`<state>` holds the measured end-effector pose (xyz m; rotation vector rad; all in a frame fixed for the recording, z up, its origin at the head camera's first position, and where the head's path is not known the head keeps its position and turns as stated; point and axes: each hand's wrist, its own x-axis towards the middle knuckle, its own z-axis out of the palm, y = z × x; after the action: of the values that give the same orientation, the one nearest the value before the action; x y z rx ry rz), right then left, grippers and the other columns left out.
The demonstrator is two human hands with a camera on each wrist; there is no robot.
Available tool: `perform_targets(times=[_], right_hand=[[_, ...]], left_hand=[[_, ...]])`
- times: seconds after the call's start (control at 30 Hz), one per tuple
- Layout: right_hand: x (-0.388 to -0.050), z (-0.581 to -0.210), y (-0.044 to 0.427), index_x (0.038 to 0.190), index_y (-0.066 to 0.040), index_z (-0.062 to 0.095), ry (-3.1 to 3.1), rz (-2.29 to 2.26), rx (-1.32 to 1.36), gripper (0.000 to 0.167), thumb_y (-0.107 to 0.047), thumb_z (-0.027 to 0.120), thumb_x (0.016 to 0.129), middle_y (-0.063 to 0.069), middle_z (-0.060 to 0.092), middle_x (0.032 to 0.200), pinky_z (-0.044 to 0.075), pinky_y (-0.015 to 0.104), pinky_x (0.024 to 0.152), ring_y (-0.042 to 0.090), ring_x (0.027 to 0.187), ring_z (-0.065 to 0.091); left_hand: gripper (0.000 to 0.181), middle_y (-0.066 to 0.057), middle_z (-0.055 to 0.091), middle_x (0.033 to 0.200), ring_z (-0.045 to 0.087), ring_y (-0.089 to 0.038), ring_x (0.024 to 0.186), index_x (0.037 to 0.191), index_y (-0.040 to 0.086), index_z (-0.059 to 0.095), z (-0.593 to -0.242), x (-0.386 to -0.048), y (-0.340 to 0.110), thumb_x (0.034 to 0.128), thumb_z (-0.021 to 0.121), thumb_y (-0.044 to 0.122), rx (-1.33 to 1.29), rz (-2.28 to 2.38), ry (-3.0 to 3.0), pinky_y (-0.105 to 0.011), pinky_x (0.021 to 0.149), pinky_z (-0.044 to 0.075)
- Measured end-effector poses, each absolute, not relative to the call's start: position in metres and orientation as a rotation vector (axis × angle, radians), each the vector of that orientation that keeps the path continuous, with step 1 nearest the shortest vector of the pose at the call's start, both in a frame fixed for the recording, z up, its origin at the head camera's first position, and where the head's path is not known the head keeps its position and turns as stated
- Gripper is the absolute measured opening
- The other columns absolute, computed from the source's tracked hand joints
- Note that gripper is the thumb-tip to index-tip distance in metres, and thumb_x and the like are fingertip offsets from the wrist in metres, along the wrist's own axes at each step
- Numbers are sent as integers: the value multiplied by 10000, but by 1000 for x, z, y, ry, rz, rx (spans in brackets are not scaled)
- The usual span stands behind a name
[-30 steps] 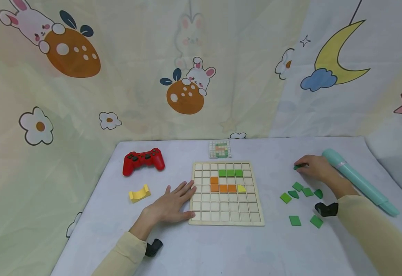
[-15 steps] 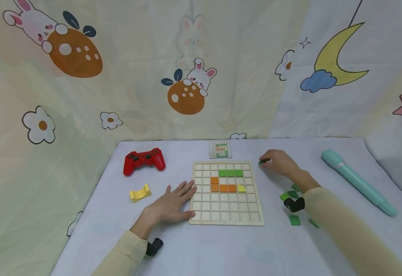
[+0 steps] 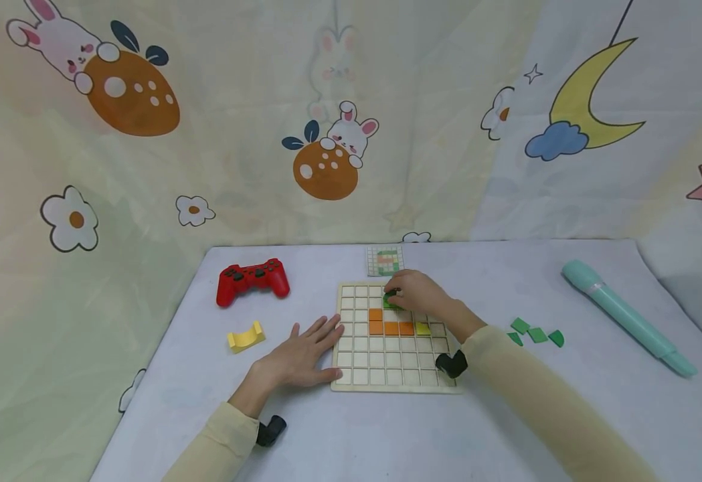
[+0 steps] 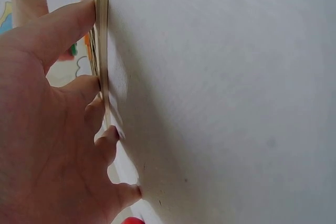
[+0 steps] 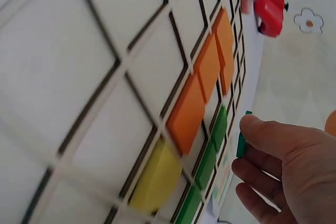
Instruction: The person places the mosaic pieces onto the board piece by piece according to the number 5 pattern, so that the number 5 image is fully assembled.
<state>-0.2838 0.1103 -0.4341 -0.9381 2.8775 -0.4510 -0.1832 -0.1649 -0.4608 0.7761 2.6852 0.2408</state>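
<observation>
In the head view my left hand (image 3: 295, 360) rests with spread, straight fingers against the left edge of a wooden grid board (image 3: 395, 380). My right hand (image 3: 418, 294) is over the board's upper rows, pinching a small dark green tile (image 5: 241, 142) between thumb and fingers; the right wrist view shows it just off the grid. Several orange tiles (image 3: 391, 329) and one yellow tile (image 3: 422, 329) with a cut corner lie in the cells. Beyond them, green tiles (image 5: 206, 166) form a row, which my right hand partly covers in the head view.
Behind the board lies a small pattern card (image 3: 385, 262). A red game controller (image 3: 253, 281) and a yellow curved block (image 3: 246, 338) are on the left. On the right are loose green tiles (image 3: 537, 335), some hidden by the sleeve, and a long teal microphone-shaped object (image 3: 628, 318).
My right hand has carried the dark green tile leftward from beside the teal object to over the board's upper rows. My left hand has stayed at the board's edge.
</observation>
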Motion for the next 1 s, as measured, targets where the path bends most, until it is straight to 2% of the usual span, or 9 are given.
perform_targets(times=[0.17, 0.7, 1.0], right_hand=[[-279, -435, 90, 1113, -119, 728, 2845, -451, -860, 235, -221, 687, 906, 36, 681, 1160, 492, 390, 993, 236, 1122, 607], [-277, -443, 76, 1076, -126, 738, 2831, -466, -920, 189, -194, 684, 908, 22, 689, 1093, 520, 370, 939, 202, 1019, 636], [-279, -444, 80, 1112, -138, 734, 2815, -526, -847, 214, -201, 672, 917, 33, 676, 1161, 508, 385, 968, 217, 1066, 631]], left_hand=[[807, 35, 85, 1650, 123, -252, 1519, 1559, 213, 202, -459, -183, -164, 913, 516, 583, 771, 260, 2685, -654, 1147, 169], [805, 26, 90, 1650, 128, -256, 1518, 1558, 204, 206, -461, -182, -165, 917, 509, 587, 794, 262, 2694, -666, 1135, 182], [807, 26, 95, 1649, 133, -259, 1517, 1558, 204, 200, -460, -182, -165, 918, 509, 585, 799, 260, 2692, -664, 1137, 182]])
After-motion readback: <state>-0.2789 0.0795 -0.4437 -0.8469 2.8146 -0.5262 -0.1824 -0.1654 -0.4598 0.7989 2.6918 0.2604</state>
